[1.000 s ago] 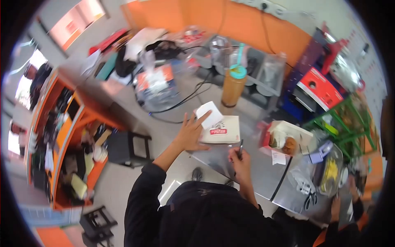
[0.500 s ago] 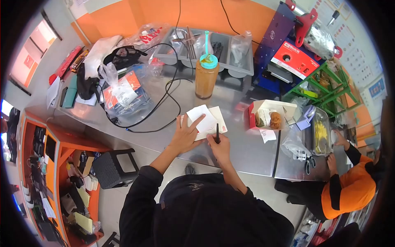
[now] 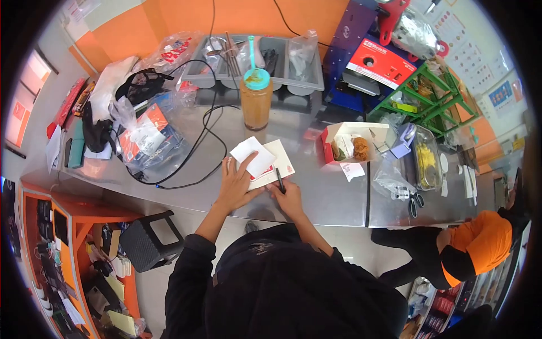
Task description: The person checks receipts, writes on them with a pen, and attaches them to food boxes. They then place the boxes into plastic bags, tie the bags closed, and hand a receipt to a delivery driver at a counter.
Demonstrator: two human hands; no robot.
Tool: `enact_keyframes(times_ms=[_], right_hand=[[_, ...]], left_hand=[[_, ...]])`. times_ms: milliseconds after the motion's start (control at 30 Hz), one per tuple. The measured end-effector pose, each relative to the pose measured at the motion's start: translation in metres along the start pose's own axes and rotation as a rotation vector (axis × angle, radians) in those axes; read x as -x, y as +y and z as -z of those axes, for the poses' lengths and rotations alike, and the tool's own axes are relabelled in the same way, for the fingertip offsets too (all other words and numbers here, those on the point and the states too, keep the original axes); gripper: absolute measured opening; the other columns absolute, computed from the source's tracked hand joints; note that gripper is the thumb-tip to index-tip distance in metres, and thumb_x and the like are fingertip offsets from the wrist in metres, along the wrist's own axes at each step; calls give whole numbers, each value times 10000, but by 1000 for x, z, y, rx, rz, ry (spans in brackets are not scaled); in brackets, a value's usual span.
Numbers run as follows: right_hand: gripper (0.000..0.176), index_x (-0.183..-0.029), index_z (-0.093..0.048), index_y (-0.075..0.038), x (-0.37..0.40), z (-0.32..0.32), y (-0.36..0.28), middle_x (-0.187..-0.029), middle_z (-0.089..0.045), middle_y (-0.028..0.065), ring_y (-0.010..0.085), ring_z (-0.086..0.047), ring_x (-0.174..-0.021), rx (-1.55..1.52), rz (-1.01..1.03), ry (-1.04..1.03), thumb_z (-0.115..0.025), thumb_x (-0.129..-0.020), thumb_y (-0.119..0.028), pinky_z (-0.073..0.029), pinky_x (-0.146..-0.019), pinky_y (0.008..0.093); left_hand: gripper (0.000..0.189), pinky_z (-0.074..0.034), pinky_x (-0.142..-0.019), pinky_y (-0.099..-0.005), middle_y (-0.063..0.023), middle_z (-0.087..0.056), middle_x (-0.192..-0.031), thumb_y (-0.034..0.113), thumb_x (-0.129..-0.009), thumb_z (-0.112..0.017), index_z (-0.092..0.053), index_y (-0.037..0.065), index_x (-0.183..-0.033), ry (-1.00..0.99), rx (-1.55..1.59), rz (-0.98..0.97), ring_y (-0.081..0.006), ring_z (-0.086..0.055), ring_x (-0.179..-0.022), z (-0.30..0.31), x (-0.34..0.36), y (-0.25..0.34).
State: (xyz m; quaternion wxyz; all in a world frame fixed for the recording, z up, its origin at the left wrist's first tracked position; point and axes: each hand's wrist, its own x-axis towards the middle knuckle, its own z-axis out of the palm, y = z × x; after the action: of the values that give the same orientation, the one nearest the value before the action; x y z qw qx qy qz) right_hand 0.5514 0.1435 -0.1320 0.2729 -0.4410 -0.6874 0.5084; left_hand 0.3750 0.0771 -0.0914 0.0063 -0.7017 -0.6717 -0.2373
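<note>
On my feed I have the left hand (image 3: 234,182) lying flat, fingers spread, with the fingertips pressing a white paper slip (image 3: 251,155) down onto a closed white box (image 3: 280,161) that bears a red logo. The slip sits tilted across the box's left part, and the box rests on the steel counter (image 3: 330,198) close to the near edge, right in front of the person. The right hand (image 3: 289,196) is just beside the left, closed around a black pen (image 3: 279,181) that it pinches between thumb and fingers. The pen's upper end lies over the box's lower edge; I cannot tell whether the tip touches it.

Behind the box stands 1 tall tumbler (image 3: 256,101) of orange drink with a teal lid. To the right is 1 open food box (image 3: 353,146), well apart from the hands. A black cable (image 3: 197,147) loops across the counter on the left. A co-worker in an orange top (image 3: 480,240) sits at the far right end.
</note>
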Motion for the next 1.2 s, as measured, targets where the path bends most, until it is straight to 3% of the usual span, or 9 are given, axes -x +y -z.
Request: enact_keyframes(times_ms=[233, 333, 367, 500, 567, 700, 800, 933, 1200], right_hand=[[246, -800, -661, -4, -4, 22, 27, -597, -601, 105, 196, -582, -523, 413, 288, 256, -695, -818, -247, -445, -528, 318], [226, -802, -658, -7, -4, 114, -30, -609, -605, 108, 208, -571, -526, 228, 272, 656, -688, -815, -230, -439, -531, 346], [191, -846, -635, -9, -9, 159, -32, -731, -643, 141, 261, -626, -628, 338, 55, 745, -658, -830, -198, -470, -594, 378], [259, -874, -654, -21, -85, 366, 62, -777, -638, 122, 308, -612, -729, 391, 77, 1370, -667, -824, -274, -468, -696, 396], [225, -820, -690, -25, -120, 426, 76, -786, -670, 101, 211, -586, -672, 242, -353, 1255, -746, -735, -226, -460, -659, 346], [181, -737, -643, -8, -178, 479, 146, -672, -600, 53, 146, -527, -520, -55, -463, 947, -778, -685, -116, -342, -430, 318], [168, -764, -630, -4, -204, 494, 208, -653, -575, 48, 148, -524, -515, -80, -371, 1071, -768, -677, -46, -350, -422, 309], [177, -772, -618, 10, -187, 485, 177, -742, -626, 83, 162, -541, -535, -276, -114, 1036, -750, -653, 16, -398, -448, 300], [122, -726, -624, 21, -123, 433, 116, -676, -628, 100, 116, -489, -461, -430, -396, 1017, -711, -715, -64, -318, -402, 279]], left_hand=[[614, -193, -1036, -608, -168, -306, -1485, 534, -783, -615, -632, -14, -1057, 10, 19, -40, -460, -375, -1188, -3, 0, 1], [627, -176, -1044, -608, -192, -300, -1486, 534, -755, -645, -617, 31, -1129, 59, 28, -39, -467, -351, -1228, -2, -4, 1], [622, -168, -1049, -610, -191, -310, -1482, 519, -748, -660, -614, 33, -1134, 49, 23, -33, -464, -345, -1240, -2, -6, 1], [621, -129, -1061, -627, -191, -354, -1460, 473, -712, -715, -607, 32, -1135, 40, -32, 63, -459, -321, -1273, 9, -7, 21], [558, -174, -1055, -579, -176, -411, -1410, 386, -738, -712, -599, 26, -1149, 100, 153, 193, -407, -361, -1251, 11, -6, 30], [362, -417, -932, -267, -91, -591, -1185, 15, -884, -595, -555, 16, -1244, 223, 929, 682, -150, -550, -1072, 15, 4, 50], [377, -451, -881, -250, -101, -593, -1156, 1, -869, -613, -558, 19, -1242, 405, 1089, 746, -156, -570, -1037, 10, -14, 77], [410, -503, -797, -256, -115, -551, -1199, 5, -852, -638, -544, 0, -1251, 331, 910, 738, -165, -582, -1019, -15, -5, 58], [263, -482, -770, -238, -95, -612, -1111, 31, -865, -628, -615, 18, -1127, 186, 886, 744, -127, -567, -963, -7, -10, 47]])
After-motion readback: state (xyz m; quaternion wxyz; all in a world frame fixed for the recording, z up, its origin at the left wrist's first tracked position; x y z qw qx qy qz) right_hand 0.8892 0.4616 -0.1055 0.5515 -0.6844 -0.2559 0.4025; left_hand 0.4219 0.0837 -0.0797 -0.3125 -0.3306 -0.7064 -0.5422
